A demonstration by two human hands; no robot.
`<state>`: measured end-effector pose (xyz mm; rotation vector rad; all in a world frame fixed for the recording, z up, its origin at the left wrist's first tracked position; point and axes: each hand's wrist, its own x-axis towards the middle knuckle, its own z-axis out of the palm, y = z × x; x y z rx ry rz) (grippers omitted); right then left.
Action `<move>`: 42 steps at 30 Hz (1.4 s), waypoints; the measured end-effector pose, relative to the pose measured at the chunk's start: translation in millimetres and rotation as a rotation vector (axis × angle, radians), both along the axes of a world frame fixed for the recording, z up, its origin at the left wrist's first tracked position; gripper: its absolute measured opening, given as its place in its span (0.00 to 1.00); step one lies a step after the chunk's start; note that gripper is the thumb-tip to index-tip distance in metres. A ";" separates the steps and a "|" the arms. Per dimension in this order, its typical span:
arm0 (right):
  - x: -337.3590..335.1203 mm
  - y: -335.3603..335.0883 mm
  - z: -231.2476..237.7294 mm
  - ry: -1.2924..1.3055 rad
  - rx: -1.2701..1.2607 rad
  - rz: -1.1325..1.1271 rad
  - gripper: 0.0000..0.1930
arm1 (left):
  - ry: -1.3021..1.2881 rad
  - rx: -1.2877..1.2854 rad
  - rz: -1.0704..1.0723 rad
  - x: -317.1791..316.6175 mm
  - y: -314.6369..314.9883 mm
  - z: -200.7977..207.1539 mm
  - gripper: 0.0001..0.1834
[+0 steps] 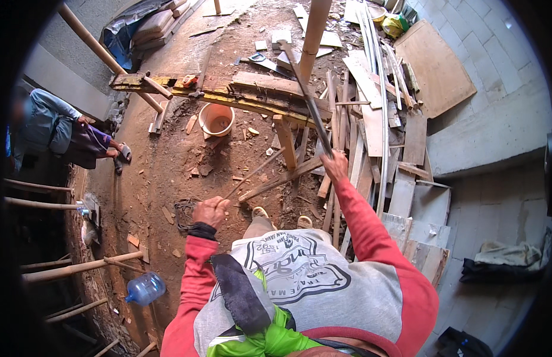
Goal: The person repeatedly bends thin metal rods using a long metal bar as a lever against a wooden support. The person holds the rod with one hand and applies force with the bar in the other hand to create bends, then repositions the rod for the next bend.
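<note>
My right hand point(335, 165) is closed around the dark lower end of a long-handled hammer point(311, 107). Its shaft slants up and away over the right part of a rough timber workbench point(216, 102), the head beyond the far edge. Lower and to the left, my left hand point(211, 212) is closed on a thin rod point(255, 172) that points forward and right toward a bench leg. On the bench lie an orange tape measure point(189, 81), a second hammer-like tool point(200, 83) and a wooden piece point(267, 83). A cream bucket point(216, 121) stands beneath the near edge.
Planks and battens point(368, 119) pile up on the right, beside a plywood sheet point(433, 68) and block wall. A handsaw point(264, 61) lies beyond the bench. At left are a person point(56, 125), a blue water jug point(146, 288) and bamboo poles point(82, 266). Wood scraps litter the dirt floor.
</note>
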<state>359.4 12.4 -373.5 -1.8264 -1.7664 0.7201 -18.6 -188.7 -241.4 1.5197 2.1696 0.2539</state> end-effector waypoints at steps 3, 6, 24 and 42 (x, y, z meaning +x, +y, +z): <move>26.5 -66.8 28.4 0.255 0.089 -0.066 0.17 | -0.114 0.270 0.000 -1.8 8.8 56.0 0.18; 60.3 -108.0 20.8 0.459 -0.001 -0.118 0.17 | -0.111 0.465 -0.009 9.0 40.0 101.1 0.16; 147.0 -234.3 50.6 0.133 -0.138 -0.039 0.21 | 0.050 0.172 -0.534 87.3 156.5 -143.8 0.16; 168.7 -201.2 64.0 -0.339 -0.039 0.039 0.21 | 0.211 0.177 -0.594 60.9 143.0 -72.2 0.19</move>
